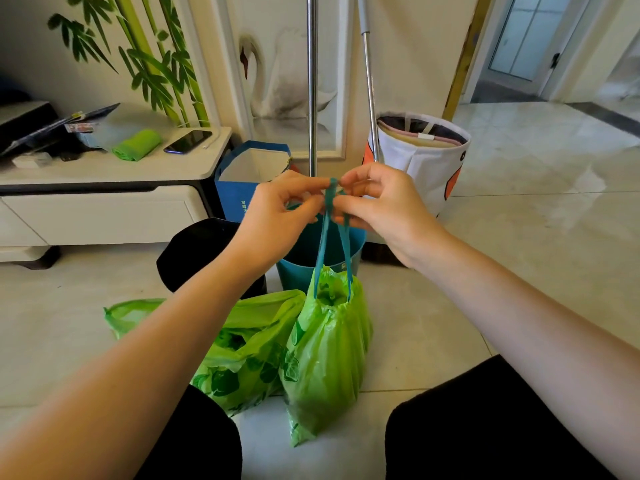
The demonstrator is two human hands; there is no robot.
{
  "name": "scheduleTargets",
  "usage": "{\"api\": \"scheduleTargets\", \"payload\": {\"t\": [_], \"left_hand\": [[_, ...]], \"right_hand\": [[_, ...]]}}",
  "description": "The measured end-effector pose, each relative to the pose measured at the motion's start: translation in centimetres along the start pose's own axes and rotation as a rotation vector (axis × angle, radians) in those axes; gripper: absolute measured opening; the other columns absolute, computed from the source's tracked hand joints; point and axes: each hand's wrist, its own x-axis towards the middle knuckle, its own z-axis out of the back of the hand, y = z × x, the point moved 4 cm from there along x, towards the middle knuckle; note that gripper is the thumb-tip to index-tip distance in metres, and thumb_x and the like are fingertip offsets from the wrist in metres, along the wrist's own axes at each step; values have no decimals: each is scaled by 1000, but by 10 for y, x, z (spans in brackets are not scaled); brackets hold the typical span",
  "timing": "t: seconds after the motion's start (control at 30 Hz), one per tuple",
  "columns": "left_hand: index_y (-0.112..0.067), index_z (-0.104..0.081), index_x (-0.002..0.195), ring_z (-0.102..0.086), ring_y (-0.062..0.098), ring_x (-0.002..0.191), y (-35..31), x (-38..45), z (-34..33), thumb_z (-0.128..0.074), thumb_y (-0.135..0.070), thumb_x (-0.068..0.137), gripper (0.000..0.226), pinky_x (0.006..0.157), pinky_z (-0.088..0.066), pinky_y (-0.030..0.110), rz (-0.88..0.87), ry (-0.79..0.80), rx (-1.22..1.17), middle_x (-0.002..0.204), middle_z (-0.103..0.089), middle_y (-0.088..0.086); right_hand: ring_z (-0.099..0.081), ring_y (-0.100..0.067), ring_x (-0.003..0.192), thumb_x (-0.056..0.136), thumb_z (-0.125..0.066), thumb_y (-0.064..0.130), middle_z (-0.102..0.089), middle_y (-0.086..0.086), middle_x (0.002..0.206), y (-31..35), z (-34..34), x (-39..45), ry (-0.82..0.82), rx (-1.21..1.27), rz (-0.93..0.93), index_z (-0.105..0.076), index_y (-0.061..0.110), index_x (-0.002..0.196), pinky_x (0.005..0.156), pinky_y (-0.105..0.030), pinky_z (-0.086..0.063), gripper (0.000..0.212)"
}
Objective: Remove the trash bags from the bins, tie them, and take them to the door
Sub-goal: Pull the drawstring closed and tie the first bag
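Observation:
A green trash bag [325, 348] hangs in front of me by its teal drawstring [327, 216], its mouth gathered shut. My left hand [277, 216] and my right hand [377, 206] both pinch the top of the drawstring, fingertips close together above the bag. A second green trash bag [249, 344] lies slumped and open on the floor to the left. Behind the hanging bag stands a teal bin [304, 261] with no bag visible in it, and a black bin [197, 251] stands beside it, partly hidden by my left forearm.
A blue paper bag [239, 181] and a white fabric basket [426, 157] stand against the wall, with two metal poles [312, 84] between them. A white cabinet [104, 199] at left carries a phone and a green bag roll. A doorway [540, 46] opens at the back right.

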Motion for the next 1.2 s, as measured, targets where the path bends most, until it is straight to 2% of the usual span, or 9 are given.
{"api": "scheduleTargets", "payload": {"t": [0.1,0.23,0.37,0.43,0.5,0.67,0.87,1.0,1.2], "left_hand": [[-14,-72,104,-61,15,95,-2,0,3,-59,-2,89,23,82,-54,22,-60,12,90,97,-60,2],[-16,-66,79,-63,20,93,16,5,14,-53,2,78,23,91,-52,39,76,-98,10,86,-65,0],[-15,-59,116,-58,10,114,50,-7,-17,-58,7,79,43,100,-42,27,233,341,82,118,-64,-2],[-18,-51,133,-50,7,124,67,-20,-40,-71,-6,78,59,105,-36,25,249,542,141,133,-56,-5],[-20,-49,136,-49,8,125,84,-31,-58,-78,-22,77,66,106,-35,24,266,613,180,136,-54,-6],[-25,-63,115,-59,10,106,108,-37,-69,-75,-37,78,40,96,-48,30,282,454,199,113,-63,-5],[-17,-72,85,-67,10,95,112,-33,-75,-71,-22,84,5,84,-53,25,370,305,-76,102,-72,1],[-5,-74,91,-57,6,71,122,-27,-69,-64,-29,89,27,64,-46,11,377,199,-54,78,-63,6],[-3,-73,93,-54,-6,66,130,-35,-77,-54,-27,95,30,66,-44,7,321,304,13,72,-58,-5]], "right_hand": [[-72,-32,85,81,-66,-7,-65,-18,92,-2,-3,0,24,92,-49,-56,7,98,78,-40,-60,24],[-66,-20,65,83,-63,-7,-62,-9,76,1,-3,-2,44,184,-46,-56,7,97,71,-33,-59,21],[-65,-23,70,84,-62,-8,-63,-9,74,3,-3,-2,25,302,5,-57,5,95,76,-37,-57,18],[-68,-24,75,84,-61,-8,-64,-9,76,4,-4,-2,29,335,25,-57,6,96,80,-39,-57,18],[-70,-26,81,85,-60,-8,-65,-11,81,5,-6,-3,39,345,34,-57,4,98,84,-40,-58,18],[-70,-26,79,85,-58,-12,-63,-9,77,8,-11,-2,38,365,62,-58,3,94,87,-44,-57,17],[-69,-31,82,85,-54,-15,-60,-14,81,11,-20,1,25,448,77,-57,2,91,88,-45,-56,18],[-68,-30,74,84,-55,-16,-61,-18,80,18,-9,5,-26,553,154,-57,2,85,89,-49,-55,18],[-69,-30,75,83,-55,-16,-66,-3,64,11,2,12,-93,528,167,-58,2,87,88,-50,-55,19]]}}
